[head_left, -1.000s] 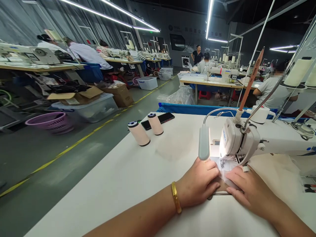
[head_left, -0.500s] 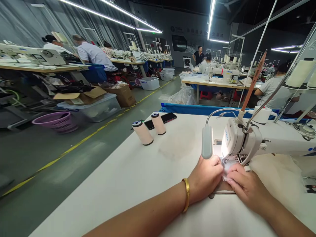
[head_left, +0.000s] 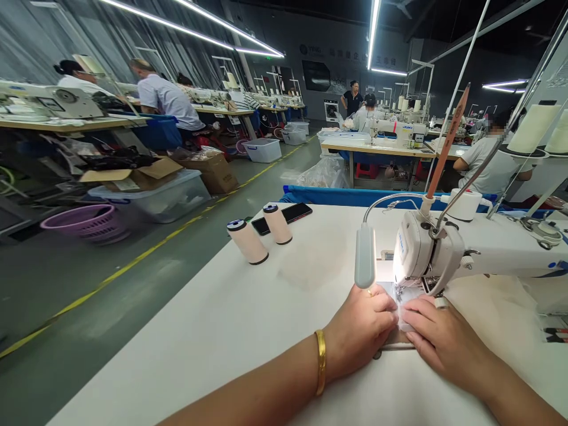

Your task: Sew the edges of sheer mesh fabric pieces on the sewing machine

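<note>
A piece of thin white fabric [head_left: 406, 294] lies under the needle area of the white sewing machine [head_left: 419, 251]. My left hand [head_left: 364, 322], with a gold bangle [head_left: 320, 362] at its wrist, has its fingers curled and closed on the fabric's left side. My right hand [head_left: 446, 334] grips the right side, its fingers together close to the left fingertips. Both hands rest low at the machine bed, just in front of the presser foot, which is mostly hidden. A small grey lamp [head_left: 365, 258] on a bent neck shines above my left hand.
Two pale thread cones [head_left: 248, 241] and a black phone [head_left: 293, 214] sit on the white table [head_left: 213, 319]. Sheer cream fabric [head_left: 497, 313] lies right of my right hand. Thread cones on a stand [head_left: 532, 127] rise at the right. Several people sit at other machines.
My hands have drawn slightly apart, and the fabric between them now lies flatter than the earlier bunched edge. The whole view has shifted a little.
</note>
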The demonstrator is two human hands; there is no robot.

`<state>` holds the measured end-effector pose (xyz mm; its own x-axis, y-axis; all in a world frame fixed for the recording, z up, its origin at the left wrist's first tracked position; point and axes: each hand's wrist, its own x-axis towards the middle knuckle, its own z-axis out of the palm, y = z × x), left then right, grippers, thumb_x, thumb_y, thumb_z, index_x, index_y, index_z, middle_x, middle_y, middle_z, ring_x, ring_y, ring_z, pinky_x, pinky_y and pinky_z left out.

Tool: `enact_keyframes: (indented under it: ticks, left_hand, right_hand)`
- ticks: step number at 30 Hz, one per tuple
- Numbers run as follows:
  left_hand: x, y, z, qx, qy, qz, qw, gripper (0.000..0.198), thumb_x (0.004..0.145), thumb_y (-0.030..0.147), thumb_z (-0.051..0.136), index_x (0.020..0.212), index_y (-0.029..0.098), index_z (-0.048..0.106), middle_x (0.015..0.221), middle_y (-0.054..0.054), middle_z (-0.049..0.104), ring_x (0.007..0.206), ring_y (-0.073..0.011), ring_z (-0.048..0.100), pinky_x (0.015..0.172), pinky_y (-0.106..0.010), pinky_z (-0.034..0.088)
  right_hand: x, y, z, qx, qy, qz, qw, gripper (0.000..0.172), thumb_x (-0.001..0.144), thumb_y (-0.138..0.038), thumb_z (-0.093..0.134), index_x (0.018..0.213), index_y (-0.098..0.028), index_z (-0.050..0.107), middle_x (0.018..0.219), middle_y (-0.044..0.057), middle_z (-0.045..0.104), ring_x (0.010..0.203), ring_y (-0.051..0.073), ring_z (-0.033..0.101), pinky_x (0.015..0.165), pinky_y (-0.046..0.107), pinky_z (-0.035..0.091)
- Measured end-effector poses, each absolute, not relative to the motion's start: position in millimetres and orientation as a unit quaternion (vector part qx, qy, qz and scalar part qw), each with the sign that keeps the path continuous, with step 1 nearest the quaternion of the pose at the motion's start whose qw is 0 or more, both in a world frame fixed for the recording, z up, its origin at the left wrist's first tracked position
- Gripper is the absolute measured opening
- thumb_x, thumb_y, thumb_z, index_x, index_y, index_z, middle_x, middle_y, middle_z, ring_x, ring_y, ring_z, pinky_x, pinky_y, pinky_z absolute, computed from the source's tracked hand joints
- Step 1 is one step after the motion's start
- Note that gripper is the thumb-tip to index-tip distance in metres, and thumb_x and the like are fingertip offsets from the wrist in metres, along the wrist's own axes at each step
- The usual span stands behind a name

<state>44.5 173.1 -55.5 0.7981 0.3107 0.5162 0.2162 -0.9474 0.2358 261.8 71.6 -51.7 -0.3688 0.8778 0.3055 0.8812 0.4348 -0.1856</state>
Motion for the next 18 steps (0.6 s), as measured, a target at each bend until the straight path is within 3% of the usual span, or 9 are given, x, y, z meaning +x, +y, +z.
enact_keyframes:
  ticks: [3, 8, 18]
  left_hand:
    - [44.5, 170.8, -55.2, 0.945, 0.140, 0.285, 0.083, 0.019, 0.099, 0.013, 0.057, 0.093, 0.022, 0.073, 0.101, -0.004, 0.078, 0.098, -0.0214, 0.067, 0.090, -0.042, 0.042]
    - [44.1, 166.5, -55.1, 0.943, 0.144, 0.284, 0.094, 0.019, 0.099, 0.015, 0.056, 0.097, 0.023, 0.073, 0.099, -0.003, 0.077, 0.094, -0.0231, 0.065, 0.088, -0.043, 0.039]
    - [43.1, 168.3, -53.2, 0.947, 0.146, 0.269, 0.095, 0.019, 0.099, 0.015, 0.055, 0.095, 0.022, 0.072, 0.099, -0.004, 0.076, 0.095, -0.0228, 0.064, 0.086, -0.044, 0.037]
  right_hand:
    - [262.1, 71.0, -54.9, -0.543, -0.820, -0.035, 0.180, 0.024, 0.103, -0.019, 0.051, 0.119, -0.023, 0.068, 0.130, 0.012, 0.071, 0.109, 0.032, 0.067, 0.085, 0.045, 0.056]
    - [261.7, 70.6, -54.9, -0.554, -0.816, -0.040, 0.161, 0.022, 0.104, -0.020, 0.049, 0.106, -0.023, 0.071, 0.129, 0.010, 0.072, 0.100, 0.032, 0.068, 0.085, 0.049, 0.053]
    - [261.2, 72.1, -57.8, -0.555, -0.813, -0.022, 0.173, 0.023, 0.104, -0.020, 0.050, 0.113, -0.024, 0.070, 0.131, 0.010, 0.071, 0.109, 0.034, 0.064, 0.091, 0.052, 0.052]
